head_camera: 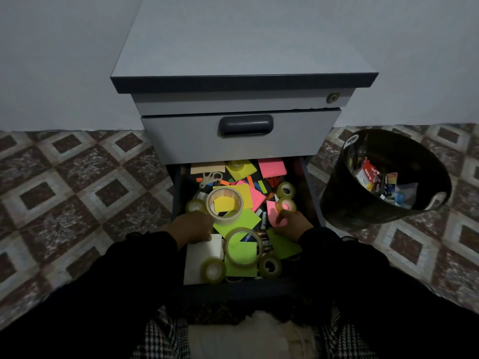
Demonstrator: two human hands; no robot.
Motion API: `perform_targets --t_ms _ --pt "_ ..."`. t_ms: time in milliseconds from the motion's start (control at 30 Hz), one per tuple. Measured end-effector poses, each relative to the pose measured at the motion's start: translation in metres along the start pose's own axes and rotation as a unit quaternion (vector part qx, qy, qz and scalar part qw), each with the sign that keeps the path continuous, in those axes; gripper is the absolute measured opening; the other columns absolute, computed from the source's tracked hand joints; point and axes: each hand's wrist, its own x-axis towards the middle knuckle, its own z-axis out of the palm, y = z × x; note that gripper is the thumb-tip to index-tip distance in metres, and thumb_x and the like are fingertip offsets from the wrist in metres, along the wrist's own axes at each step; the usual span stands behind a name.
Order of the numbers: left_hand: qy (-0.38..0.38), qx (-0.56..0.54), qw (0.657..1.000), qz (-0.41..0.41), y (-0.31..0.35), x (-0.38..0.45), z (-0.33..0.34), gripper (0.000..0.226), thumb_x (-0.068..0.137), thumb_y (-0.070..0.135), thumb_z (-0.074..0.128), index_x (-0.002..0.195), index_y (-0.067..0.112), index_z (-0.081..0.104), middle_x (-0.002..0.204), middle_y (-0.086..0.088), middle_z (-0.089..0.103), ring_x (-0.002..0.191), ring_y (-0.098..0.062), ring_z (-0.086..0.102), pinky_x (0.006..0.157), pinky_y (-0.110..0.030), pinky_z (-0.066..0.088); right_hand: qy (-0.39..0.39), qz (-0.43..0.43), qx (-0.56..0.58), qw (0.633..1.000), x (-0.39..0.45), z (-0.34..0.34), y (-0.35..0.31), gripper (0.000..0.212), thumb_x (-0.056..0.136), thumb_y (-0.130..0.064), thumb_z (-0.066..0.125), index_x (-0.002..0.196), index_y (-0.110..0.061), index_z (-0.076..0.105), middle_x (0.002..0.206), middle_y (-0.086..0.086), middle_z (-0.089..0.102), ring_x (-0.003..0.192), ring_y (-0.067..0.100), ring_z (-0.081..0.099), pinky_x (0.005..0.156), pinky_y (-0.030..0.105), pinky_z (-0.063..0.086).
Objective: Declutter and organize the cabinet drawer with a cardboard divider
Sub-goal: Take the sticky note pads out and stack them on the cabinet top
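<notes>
We see a grey cabinet (243, 60) against a pale wall, on patterned floor tiles (77, 177). Its open drawer (178, 193) holds our hands: left hand (190, 227) grips a tape roll (225, 205), right hand (293, 224) pinches a pink note (272, 209). A black bin (344, 198) stands right of the cabinet.

Drawer (178, 193) crammed (tape rolls (225, 204), notes), closed drawer (241, 133) overhanging rear
</notes>
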Motion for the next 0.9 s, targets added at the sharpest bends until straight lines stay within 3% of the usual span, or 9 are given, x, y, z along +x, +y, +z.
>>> perform_targets --t_ms 133,267,433,500,600,667,733,800,900 --pt "0.035 -0.038 0.999 -0.014 -0.001 -0.005 -0.007 0.027 0.094 0.02 0.052 0.106 -0.003 0.06 0.113 -0.018 0.061 0.103 -0.029 0.056 0.083 -0.035 0.042 0.015 -0.001 0.039 0.999 -0.004 -0.003 -0.001 0.02 0.087 -0.029 0.06 0.101 -0.016 0.055 0.126 0.019 0.049 0.111 0.033 0.054 0.096 0.033 0.043" --pt "0.133 -0.104 0.985 -0.041 -0.002 -0.01 -0.013 0.027 0.096 0.024 0.051 0.1 0.0 0.06 0.106 -0.016 0.062 0.099 -0.028 0.057 0.072 -0.028 0.036 0.025 0.002 0.06 0.998 -0.01 -0.006 -0.002 0.025 0.086 -0.034 0.06 0.103 -0.016 0.057 0.124 0.017 0.049 0.111 0.032 0.053 0.094 0.032 0.042" --pt "0.212 -0.196 0.953 -0.092 -0.007 -0.014 -0.019 0.016 0.095 0.022 0.053 0.094 0.007 0.055 0.109 -0.018 0.061 0.103 -0.03 0.056 0.081 -0.031 0.04 0.012 -0.008 0.089 0.996 -0.02 -0.008 -0.002 0.02 0.082 -0.028 0.067 0.092 -0.017 0.055 0.127 0.013 0.045 0.116 0.029 0.049 0.095 0.032 0.041" --pt "0.201 -0.213 0.951 -0.1 -0.009 -0.017 -0.021 0.015 0.092 0.02 0.057 0.098 0.006 0.054 0.114 -0.018 0.06 0.107 -0.029 0.055 0.081 -0.029 0.038 -0.02 0.008 0.091 0.996 -0.023 -0.007 -0.001 0.035 0.079 -0.031 0.072 0.104 -0.012 0.057 0.128 0.011 0.041 0.118 0.028 0.046 0.096 0.033 0.042" --pt "0.125 -0.188 0.969 -0.098 -0.011 -0.02 -0.018 0.049 0.087 0.015 0.064 0.129 0.003 0.042 0.129 -0.017 0.053 0.117 -0.029 0.051 0.087 -0.028 0.039 -0.056 0.047 0.138 0.988 -0.024 -0.003 -0.002 0.064 0.075 -0.037 0.075 0.122 -0.005 0.047 0.125 0.011 0.048 0.11 0.026 0.051 0.09 0.037 0.048" --pt "0.094 -0.175 0.976 -0.094 -0.013 -0.022 -0.015 0.06 0.085 0.013 0.064 0.137 0.007 0.034 0.134 -0.016 0.049 0.12 -0.029 0.049 0.088 -0.027 0.039 -0.062 0.072 0.186 0.978 -0.024 0.001 -0.003 0.065 0.078 -0.028 0.074 0.127 0.0 0.041 0.113 0.013 0.053 0.095 0.025 0.054 0.083 0.038 0.051" --pt "0.078 -0.172 0.978 -0.089 -0.016 -0.021 -0.013 0.057 0.083 0.011 0.065 0.134 0.009 0.039 0.133 -0.015 0.05 0.119 -0.028 0.05 0.085 -0.026 0.039 -0.059 0.085 0.175 0.979 -0.023 0.005 -0.002 0.063 0.08 -0.024 0.072 0.128 0.003 0.04 0.095 0.01 0.057 0.088 0.025 0.056 0.075 0.035 0.051" --pt "0.072 -0.155 0.982 -0.086 -0.014 -0.022 -0.012 0.05 0.083 0.013 0.066 0.128 0.007 0.045 0.13 -0.013 0.051 0.117 -0.026 0.05 0.079 -0.023 0.041 -0.034 0.095 0.173 0.98 -0.022 0.007 -0.002 0.068 0.08 -0.024 0.073 0.132 0.003 0.039 0.109 0.014 0.06 0.104 0.029 0.058 0.081 0.034 0.049" --pt "0.051 -0.159 0.983 -0.08 -0.009 -0.021 -0.012 0.041 0.085 0.019 0.066 0.118 0.0 0.051 0.124 -0.015 0.054 0.105 -0.024 0.055 0.055 -0.014 0.035 0.008 0.121 0.175 0.977 -0.02 0.009 -0.001 0.077 0.078 -0.027 0.074 0.135 0.001 0.031 0.131 0.017 0.051 0.118 0.032 0.053 0.09 0.035 0.047"
